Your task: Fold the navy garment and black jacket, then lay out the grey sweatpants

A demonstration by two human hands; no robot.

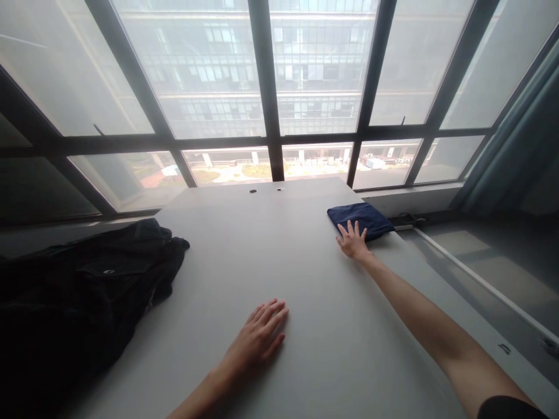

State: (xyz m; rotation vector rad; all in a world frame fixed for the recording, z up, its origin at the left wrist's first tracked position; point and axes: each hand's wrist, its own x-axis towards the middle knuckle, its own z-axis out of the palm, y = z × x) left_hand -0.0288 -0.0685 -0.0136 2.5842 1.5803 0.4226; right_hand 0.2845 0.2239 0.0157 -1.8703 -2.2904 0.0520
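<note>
My right hand reaches far across the grey table, fingers spread, with the fingertips resting on the near edge of a folded dark blue cloth at the table's far right. It grips nothing. My left hand lies flat, palm down, on the bare tabletop close to me, fingers stretched together and holding nothing.
A crumpled black garment covers the table's left side and hangs over its edge. Two small cable holes sit at the far edge. Large windows stand just behind the table. A teal curtain hangs at the right.
</note>
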